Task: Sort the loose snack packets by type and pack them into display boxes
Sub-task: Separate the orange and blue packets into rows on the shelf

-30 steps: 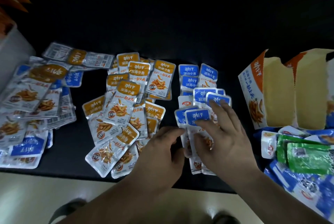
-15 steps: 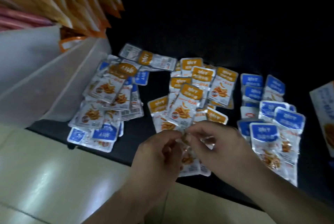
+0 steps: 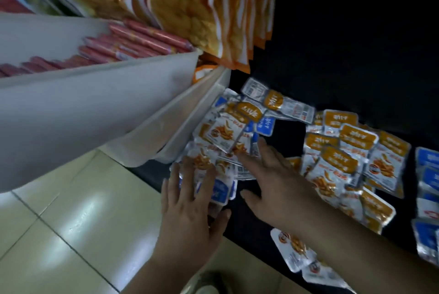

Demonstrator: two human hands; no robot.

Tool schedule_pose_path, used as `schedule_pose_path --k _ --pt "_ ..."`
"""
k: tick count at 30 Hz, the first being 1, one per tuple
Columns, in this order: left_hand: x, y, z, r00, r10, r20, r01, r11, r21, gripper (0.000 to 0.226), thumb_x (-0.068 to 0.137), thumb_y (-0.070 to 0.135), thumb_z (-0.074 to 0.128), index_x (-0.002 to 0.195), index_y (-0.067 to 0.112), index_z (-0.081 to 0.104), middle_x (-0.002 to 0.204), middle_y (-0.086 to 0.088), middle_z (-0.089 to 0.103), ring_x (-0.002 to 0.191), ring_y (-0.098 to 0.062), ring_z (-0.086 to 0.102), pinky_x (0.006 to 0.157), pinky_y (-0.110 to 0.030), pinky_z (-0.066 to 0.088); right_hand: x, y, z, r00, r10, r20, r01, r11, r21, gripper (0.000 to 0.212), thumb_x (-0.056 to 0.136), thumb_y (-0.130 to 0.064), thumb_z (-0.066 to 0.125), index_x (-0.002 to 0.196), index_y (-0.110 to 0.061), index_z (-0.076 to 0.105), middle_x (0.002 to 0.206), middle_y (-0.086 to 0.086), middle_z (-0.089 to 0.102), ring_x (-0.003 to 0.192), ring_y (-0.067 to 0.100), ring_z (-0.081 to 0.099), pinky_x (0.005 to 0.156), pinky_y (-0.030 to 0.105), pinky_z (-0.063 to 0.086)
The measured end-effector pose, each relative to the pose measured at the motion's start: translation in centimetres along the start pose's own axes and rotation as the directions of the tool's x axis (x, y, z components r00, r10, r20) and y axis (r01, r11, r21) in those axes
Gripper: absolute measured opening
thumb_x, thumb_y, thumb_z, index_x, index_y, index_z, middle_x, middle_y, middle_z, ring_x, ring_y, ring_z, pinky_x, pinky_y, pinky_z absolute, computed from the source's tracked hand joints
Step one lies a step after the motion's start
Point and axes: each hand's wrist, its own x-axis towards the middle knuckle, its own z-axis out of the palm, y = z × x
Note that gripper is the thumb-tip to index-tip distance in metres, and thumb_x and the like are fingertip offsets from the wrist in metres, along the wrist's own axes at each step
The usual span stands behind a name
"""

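A mixed heap of orange and blue snack packets [image 3: 228, 132] lies on the black surface beside a white bin. My left hand [image 3: 190, 203] lies flat, fingers spread, on the heap's near edge over a blue packet [image 3: 221, 190]. My right hand [image 3: 273, 182] reaches in with straight fingers, fingertips touching the packets in the middle of the heap. To the right sits a sorted pile of orange packets [image 3: 344, 158]. Blue packets [image 3: 427, 175] lie at the far right edge. Neither hand holds a packet.
White plastic bins [image 3: 118, 113] stand at left, holding red sausage sticks [image 3: 133, 44]. Large orange bags [image 3: 190, 8] hang above them. The black surface's front edge [image 3: 152, 184] runs diagonally over a pale tiled floor [image 3: 71, 222]. Two orange packets [image 3: 297, 253] lie under my right forearm.
My view swung left, bringing the bins and hanging bags into sight. Both hands left the orange pile and moved left onto the mixed heap, fingers now spread flat.
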Motion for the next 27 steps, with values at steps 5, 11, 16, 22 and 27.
schedule_pose_path --k 5,11,16,22,27 --pt "0.5 0.1 -0.9 0.988 0.078 -0.132 -0.093 0.99 -0.11 0.058 0.09 0.057 0.061 0.141 0.028 0.06 0.161 -0.007 0.042 0.149 -0.037 0.036 0.116 -0.058 0.035 1.0 -0.6 0.9 0.997 0.039 0.07 -0.037 0.999 -0.027 0.078 0.102 -0.05 0.05 0.16 -0.049 -0.004 0.17 -0.007 -0.019 0.158 0.024 -0.012 0.126 0.043 0.025" --pt "7.4 1.0 -3.6 0.957 0.181 -0.225 -0.205 0.975 -0.085 0.053 0.095 0.044 0.052 0.14 0.017 0.06 0.154 -0.011 0.048 0.147 -0.033 0.037 0.123 -0.045 0.031 0.3 -0.8 1.0 0.998 0.019 0.058 -0.011 0.992 -0.127 0.073 0.097 -0.054 0.05 0.16 -0.045 0.014 0.173 -0.001 -0.004 0.159 0.021 -0.005 0.127 0.039 0.007" --pt "10.7 2.3 -2.3 0.998 -0.039 -0.055 0.03 0.988 -0.152 0.028 0.092 0.04 0.052 0.108 0.023 0.066 0.114 0.001 0.067 0.108 -0.027 0.061 0.096 -0.045 0.049 0.3 0.6 0.0 0.995 0.021 0.1 -0.011 0.995 -0.099 0.07 0.096 -0.059 0.049 0.158 -0.053 0.016 0.172 -0.012 -0.003 0.158 0.013 -0.005 0.128 0.043 -0.006" --pt "11.1 3.5 -1.5 0.951 -0.307 0.044 0.29 0.831 -0.475 0.036 0.073 0.036 0.068 0.108 0.038 0.06 0.101 0.012 0.071 0.096 -0.014 0.069 0.087 -0.043 0.059 0.4 0.5 -0.5 0.996 0.009 0.086 -0.007 1.0 -0.026 0.07 0.088 -0.035 0.056 0.151 -0.047 0.026 0.164 -0.011 0.029 0.155 0.019 0.02 0.128 0.049 -0.003" --pt "12.1 4.1 -1.0 0.928 -0.347 0.138 0.369 0.792 -0.486 0.033 0.072 0.052 0.069 0.101 0.037 0.059 0.091 0.012 0.072 0.087 -0.009 0.071 0.082 -0.041 0.061 0.2 -0.1 -1.4 0.99 0.074 0.118 -0.072 0.997 -0.029 0.052 0.073 -0.025 0.059 0.113 -0.03 0.026 0.118 -0.003 0.053 0.12 0.024 0.052 0.127 0.051 0.003"
